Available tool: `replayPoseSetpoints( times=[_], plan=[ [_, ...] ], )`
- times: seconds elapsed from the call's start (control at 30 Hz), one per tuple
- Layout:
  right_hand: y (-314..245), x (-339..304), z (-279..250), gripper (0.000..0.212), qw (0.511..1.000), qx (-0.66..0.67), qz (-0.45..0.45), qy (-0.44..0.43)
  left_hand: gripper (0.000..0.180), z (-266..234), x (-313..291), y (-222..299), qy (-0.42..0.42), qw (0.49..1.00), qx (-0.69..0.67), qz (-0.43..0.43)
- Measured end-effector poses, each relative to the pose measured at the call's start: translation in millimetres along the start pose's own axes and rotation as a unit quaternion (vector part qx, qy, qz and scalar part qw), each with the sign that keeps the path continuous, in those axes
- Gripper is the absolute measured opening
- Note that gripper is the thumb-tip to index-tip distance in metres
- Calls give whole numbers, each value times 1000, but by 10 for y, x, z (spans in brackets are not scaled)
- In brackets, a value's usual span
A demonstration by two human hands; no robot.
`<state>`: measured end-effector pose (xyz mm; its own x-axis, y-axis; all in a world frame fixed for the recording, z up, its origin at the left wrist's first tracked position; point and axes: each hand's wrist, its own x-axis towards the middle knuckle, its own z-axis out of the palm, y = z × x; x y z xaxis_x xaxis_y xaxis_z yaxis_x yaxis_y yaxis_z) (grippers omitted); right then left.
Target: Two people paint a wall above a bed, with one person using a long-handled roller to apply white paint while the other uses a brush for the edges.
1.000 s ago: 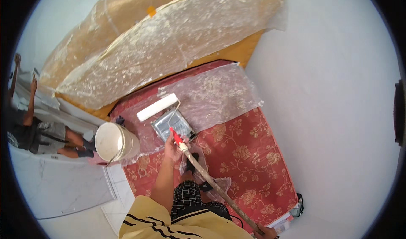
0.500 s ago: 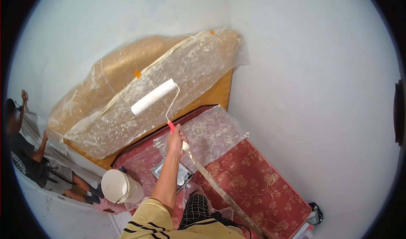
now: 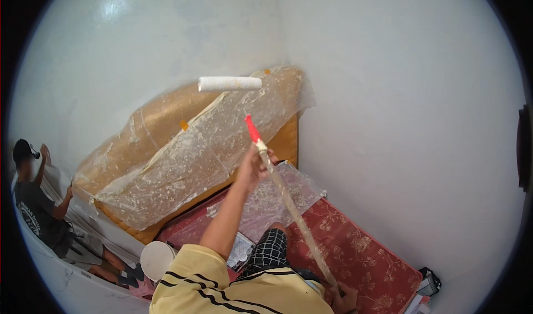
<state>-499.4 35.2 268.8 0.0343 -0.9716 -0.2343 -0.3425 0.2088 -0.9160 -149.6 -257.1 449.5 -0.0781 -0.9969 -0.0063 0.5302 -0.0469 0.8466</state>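
A paint roller [image 3: 230,84] with a white sleeve and a red handle is fixed to a long, paint-spattered pole [image 3: 297,217]. My left hand [image 3: 254,168] is closed round the upper pole, just below the red handle. Lower down, near my body, my right hand [image 3: 345,299] grips the pole's bottom end, partly cut off by the picture's edge. The roller is up in front of the plastic-covered headboard [image 3: 161,169]; whether it touches anything I cannot tell. Its thin wire frame is mostly hidden or blurred.
A red floral mattress [image 3: 361,242] lies below, partly under splattered plastic sheeting [image 3: 283,189]. By my left sleeve stand a white bucket [image 3: 157,260] and a paint tray [image 3: 242,249]. Another person [image 3: 41,208] stands at far left. White walls [image 3: 388,92] meet in a corner ahead.
The roller has risen and swung right, from a slant to nearly level. My left hand has moved up and right with the pole. My right hand shows more now. The view has shifted.
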Motion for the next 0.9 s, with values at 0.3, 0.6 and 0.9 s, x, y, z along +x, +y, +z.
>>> replayPoseSetpoints(
  times=[0.3, 0.6, 0.9],
  plan=[
    [-401, 1435, 248, 32, 961, 196, -44, -192, 32, 165, 519, -883, -27, 967, -187, 172],
    [-452, 3651, 597, 31, 993, -24, -108, -27, 26, -566, 2629, -998, 28, 968, -185, 169],
    [-48, 5569, 1257, 49, 986, -119, -117, -2, 23, -1450, 4296, -680, 151, 964, -56, 211]
  ],
)
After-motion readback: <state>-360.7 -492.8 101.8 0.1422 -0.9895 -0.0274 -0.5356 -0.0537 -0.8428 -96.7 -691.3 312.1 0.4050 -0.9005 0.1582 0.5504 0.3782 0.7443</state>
